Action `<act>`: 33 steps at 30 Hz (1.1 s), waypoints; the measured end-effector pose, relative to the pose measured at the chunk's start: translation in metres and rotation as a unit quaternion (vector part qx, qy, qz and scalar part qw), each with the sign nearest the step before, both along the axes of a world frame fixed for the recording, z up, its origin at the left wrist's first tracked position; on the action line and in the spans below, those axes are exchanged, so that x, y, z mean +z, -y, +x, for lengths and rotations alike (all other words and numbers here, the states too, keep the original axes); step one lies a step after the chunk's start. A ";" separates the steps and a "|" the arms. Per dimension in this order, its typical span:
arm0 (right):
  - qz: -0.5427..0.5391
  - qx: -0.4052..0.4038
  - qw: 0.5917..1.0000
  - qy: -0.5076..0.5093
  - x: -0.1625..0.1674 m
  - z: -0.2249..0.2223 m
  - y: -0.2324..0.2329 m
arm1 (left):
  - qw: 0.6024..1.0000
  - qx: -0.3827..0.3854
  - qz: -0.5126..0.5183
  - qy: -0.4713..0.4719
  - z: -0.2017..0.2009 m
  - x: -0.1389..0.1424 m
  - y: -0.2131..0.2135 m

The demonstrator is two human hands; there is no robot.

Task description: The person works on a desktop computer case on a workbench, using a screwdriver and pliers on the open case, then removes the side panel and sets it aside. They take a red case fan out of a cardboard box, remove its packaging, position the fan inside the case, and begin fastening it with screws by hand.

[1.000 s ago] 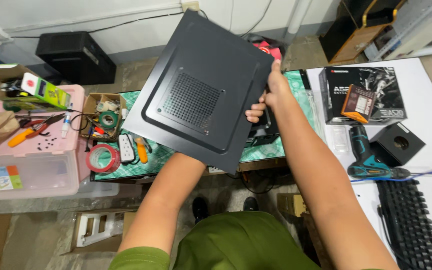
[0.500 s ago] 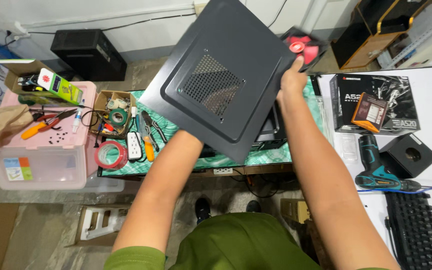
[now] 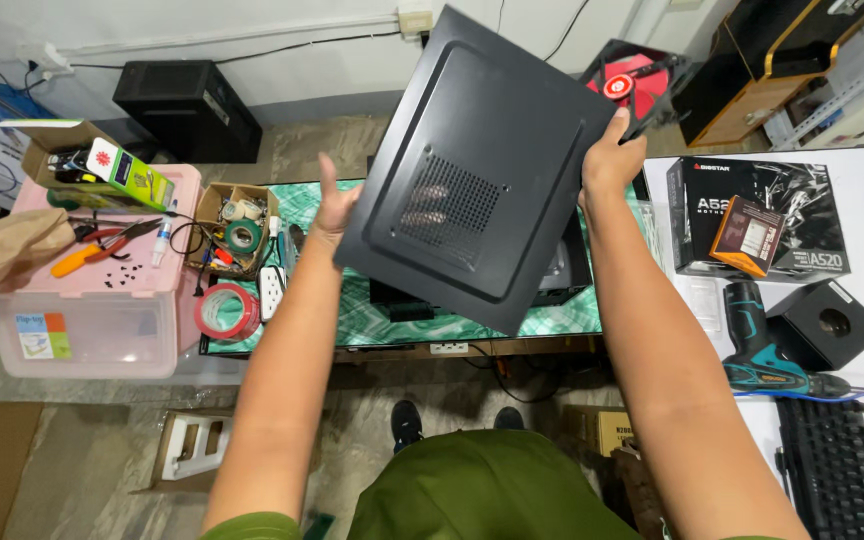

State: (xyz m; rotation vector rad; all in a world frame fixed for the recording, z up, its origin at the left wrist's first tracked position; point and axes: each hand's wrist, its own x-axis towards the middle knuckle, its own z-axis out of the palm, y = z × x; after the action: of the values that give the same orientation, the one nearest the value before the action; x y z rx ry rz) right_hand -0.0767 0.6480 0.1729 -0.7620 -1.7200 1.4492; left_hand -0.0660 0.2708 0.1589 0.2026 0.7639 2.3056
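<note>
Black side panel: flat sheet-metal cover of a computer case, raised in the air above the counter, tilted, one corner up near the wall. Perforated vent grid near the middle, shallow pressed rim around it.

Right hand: clamped on the right edge, thumb on the near face, fingers hidden behind the sheet. Left hand: pressed against the left edge, palm toward the panel, thumb up; grip here looks loose, more support than clamp, fingers partly hidden behind the edge.

Handling, judged from appearance:
- Likely light for its area, yet broad and awkward; prone to swinging if held at one edge only.
- Stiff across the pressed rim, probably some flex at the corners.
- Painted surface smooth, possibly slippery under dry fingers; a wrap over the edge safer than a flat pinch.
- Folded edges possibly sharp; avoid sliding the palm along them.
- Best hold: two opposite long edges, near mid-length, as at present. Avoid pressure on the vent grid, probably the weakest zone.

Below the panel: open computer case on a green patterned mat. To the left: red tape roll, small cardboard box of parts, pink storage bin. To the right: cordless driver, black keyboard.
</note>
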 end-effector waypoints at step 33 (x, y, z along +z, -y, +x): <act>-0.319 0.415 0.851 0.031 -0.117 0.098 0.009 | 0.800 0.308 -0.460 -0.233 0.011 -0.036 -0.117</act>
State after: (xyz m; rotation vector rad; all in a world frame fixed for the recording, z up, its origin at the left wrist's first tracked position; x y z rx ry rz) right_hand 0.0215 0.6390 0.0563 -0.3572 -1.6876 2.7015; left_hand -0.0547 0.3883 0.1233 0.0639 2.3967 2.1222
